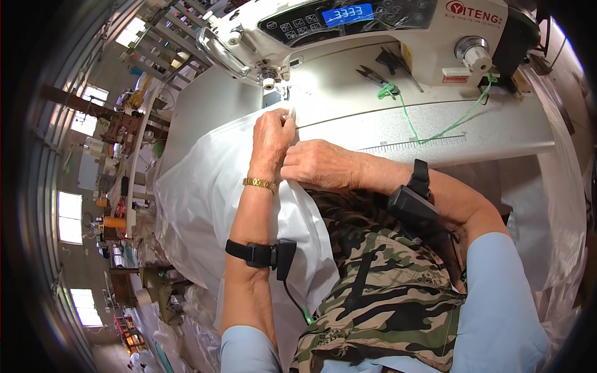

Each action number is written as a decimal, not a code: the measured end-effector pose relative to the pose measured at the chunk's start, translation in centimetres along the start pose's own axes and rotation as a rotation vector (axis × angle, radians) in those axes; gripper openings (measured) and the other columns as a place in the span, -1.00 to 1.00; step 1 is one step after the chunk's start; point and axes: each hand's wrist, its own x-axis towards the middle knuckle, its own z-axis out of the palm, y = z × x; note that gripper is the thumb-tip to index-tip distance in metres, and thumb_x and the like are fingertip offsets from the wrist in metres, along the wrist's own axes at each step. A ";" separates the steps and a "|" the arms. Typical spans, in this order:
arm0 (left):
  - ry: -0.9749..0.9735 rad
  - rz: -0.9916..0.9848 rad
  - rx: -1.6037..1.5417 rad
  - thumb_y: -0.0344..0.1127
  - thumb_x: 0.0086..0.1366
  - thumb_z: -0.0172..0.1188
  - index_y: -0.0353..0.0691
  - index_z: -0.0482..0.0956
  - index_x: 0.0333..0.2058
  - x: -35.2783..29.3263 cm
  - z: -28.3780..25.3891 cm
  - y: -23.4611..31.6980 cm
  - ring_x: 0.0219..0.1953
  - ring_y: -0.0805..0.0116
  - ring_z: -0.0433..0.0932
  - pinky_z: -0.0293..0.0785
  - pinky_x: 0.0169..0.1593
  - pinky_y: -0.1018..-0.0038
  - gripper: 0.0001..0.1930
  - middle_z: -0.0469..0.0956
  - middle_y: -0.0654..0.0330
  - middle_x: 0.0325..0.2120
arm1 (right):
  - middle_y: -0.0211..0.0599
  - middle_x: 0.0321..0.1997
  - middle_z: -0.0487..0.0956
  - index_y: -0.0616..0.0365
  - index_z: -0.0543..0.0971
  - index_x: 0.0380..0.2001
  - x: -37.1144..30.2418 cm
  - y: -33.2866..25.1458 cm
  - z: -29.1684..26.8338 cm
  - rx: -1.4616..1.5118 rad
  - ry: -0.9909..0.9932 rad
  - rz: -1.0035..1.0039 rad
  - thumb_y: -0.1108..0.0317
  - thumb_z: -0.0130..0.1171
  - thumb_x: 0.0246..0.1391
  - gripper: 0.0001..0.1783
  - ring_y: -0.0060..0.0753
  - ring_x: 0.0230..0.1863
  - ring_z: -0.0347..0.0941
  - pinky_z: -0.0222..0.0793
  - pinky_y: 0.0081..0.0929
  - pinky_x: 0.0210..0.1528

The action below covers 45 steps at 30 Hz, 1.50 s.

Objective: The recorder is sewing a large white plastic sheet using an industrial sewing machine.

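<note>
A sheet of white fabric (211, 161) lies over the left part of the sewing table and hangs down toward my lap. Close to the needle area, my left hand (272, 140) has its fingers closed on the fabric's right edge. Just below and to the right, my right hand (323, 164) is curled shut around the same edge, its fingertips hidden. Ahead of both hands stands a white sewing machine (373, 53), its needle and presser foot (285, 92) in a bright light at the fabric's far end.
Snips (372, 76) with green cord (407, 115) tied to them lie on the table (516, 127) right of the needle. The cord runs to the machine's right end. A printed ruler (416, 144) follows the near edge. Cluttered shelves and windows (69, 217) line the far left.
</note>
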 end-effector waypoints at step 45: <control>0.162 0.039 -0.139 -0.37 0.15 0.21 -0.32 0.68 -0.19 -0.6 0.8 -1.3 -0.53 0.30 0.57 0.49 -0.30 0.43 -0.73 0.65 0.01 -0.53 | -0.11 -0.37 0.62 0.12 0.62 -0.27 4.0 9.6 -0.6 -0.503 -0.173 0.572 0.33 0.06 0.13 -0.81 -0.03 -0.15 0.51 0.35 -0.07 -0.08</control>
